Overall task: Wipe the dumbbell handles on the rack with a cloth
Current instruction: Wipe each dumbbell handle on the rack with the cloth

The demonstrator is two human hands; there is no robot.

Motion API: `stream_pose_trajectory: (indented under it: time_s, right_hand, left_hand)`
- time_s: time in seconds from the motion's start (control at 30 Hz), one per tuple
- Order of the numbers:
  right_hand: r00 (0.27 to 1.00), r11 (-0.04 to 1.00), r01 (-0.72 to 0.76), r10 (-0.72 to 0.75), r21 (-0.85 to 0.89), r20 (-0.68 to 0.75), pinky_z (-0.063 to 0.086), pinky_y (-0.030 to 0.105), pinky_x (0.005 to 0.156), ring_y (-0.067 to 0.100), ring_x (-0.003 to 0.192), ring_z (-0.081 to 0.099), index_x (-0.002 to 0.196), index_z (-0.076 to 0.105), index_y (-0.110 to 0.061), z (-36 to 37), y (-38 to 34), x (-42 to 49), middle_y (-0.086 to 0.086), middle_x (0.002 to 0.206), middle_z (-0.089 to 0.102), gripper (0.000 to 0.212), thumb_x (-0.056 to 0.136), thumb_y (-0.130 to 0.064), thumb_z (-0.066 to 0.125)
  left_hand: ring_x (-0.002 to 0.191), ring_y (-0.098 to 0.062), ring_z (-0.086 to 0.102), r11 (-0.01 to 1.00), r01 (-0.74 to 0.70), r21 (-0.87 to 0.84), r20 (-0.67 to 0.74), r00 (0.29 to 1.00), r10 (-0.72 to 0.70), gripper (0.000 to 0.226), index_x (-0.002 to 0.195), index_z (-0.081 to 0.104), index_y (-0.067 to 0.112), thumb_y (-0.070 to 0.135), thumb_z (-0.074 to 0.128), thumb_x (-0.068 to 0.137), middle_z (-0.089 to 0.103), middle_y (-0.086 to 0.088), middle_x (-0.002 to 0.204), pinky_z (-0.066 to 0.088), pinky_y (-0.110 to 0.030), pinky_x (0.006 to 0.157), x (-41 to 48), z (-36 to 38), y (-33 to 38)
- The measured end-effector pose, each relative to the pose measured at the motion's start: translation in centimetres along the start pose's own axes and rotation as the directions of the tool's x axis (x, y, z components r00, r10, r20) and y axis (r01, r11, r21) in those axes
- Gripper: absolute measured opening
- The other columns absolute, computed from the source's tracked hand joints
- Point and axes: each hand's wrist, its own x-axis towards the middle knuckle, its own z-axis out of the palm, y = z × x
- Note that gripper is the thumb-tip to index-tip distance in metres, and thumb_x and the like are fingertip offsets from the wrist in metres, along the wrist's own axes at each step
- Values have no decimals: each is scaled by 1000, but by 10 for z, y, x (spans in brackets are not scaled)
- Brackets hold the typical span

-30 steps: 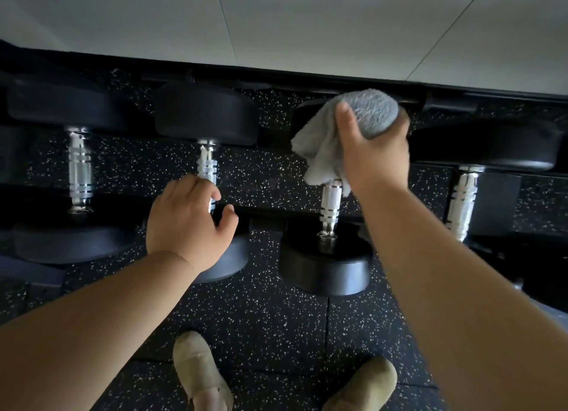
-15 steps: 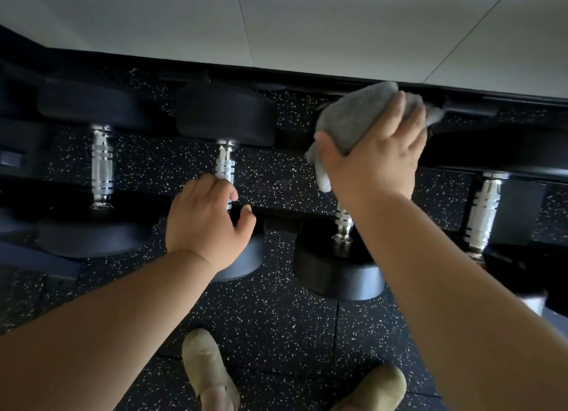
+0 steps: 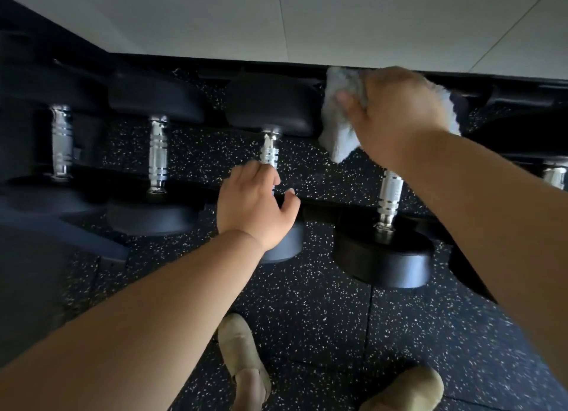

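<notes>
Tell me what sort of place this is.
Most likely a gym's weight area: a row of dumbbells with chrome handles sits on a black rack, above speckled rubber floor tiles.

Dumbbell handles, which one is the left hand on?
The third handle from the left; only it has the left hand curled over its lower end.
</notes>
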Motion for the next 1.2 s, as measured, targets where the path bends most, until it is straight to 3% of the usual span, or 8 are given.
stream_pose_trajectory:
  time_s: [0.23,0.37,0.5,0.57,0.7,0.87,1.0,1.2]
  right_hand:
    - [965,735,-257,162,628,205,58,23,77,2,86,71,145,47,-26,0,-71,-15,-7,127,62,59,104,-65,29]
    - [932,677,-350,319,648,170,33,-2,59,-8,83,62,138,52,-19,4,-91,-7,-20,92,56,47,110,-50,29]
    - [970,868,-226,242,442,20,49,30,90,16,110,63,150,43,-15,15,-133,21,3,118,64,65,107,-57,18]
    - [990,997,-53,45,61,133,28,51,123,38,150,30,160,28,-17,38,-153,36,15,158,41,76,102,-62,6]
    - [947,937,182,-86,-297,310,-4,56,127,41,157,-9,165,13,-21,59,-173,50,13,171,9,77,102,-64,2]
    - [951,940,244,-183,-238,251,6,55,128,39,158,6,161,27,-32,51,-142,40,4,170,16,69,102,-67,20]
    - [986,998,-18,28,-60,162,18,52,124,33,158,11,163,14,-39,42,-110,20,-4,173,8,78,97,-67,47]
    - [996,994,-5,14,-107,85,34,57,118,38,142,37,151,41,-29,54,-140,49,10,150,44,71,94,-71,45]
  left_hand:
    - [94,-27,55,985,14,-173,23,1000,-10,35,91,62,18,49,44,90,62,1,95,49,-41,79,2,-12,0]
    - [91,-23,56,981,-110,-162,17,993,114,33,92,64,18,46,44,93,62,3,91,49,-39,79,11,-46,-40]
    - [86,-23,57,981,-180,77,70,982,175,30,92,67,19,45,52,95,64,3,90,51,-41,79,9,-86,-134]
    - [87,-24,58,975,-181,132,128,978,164,32,94,68,18,46,53,94,66,0,92,52,-42,80,7,-95,-177]
    - [93,-26,56,996,-61,57,121,991,54,43,96,66,18,56,43,93,65,0,95,50,-42,82,16,-82,-202]
    - [89,-24,56,995,31,91,29,999,-34,46,96,65,22,62,43,91,65,5,91,47,-40,77,14,-60,-195]
    - [85,-24,54,996,-10,92,48,999,6,45,92,65,22,61,42,91,64,4,86,42,-37,71,15,-63,-196]
    - [80,-24,52,997,-4,78,26,1000,2,40,86,63,21,57,45,89,62,5,81,37,-35,67,13,-61,-197]
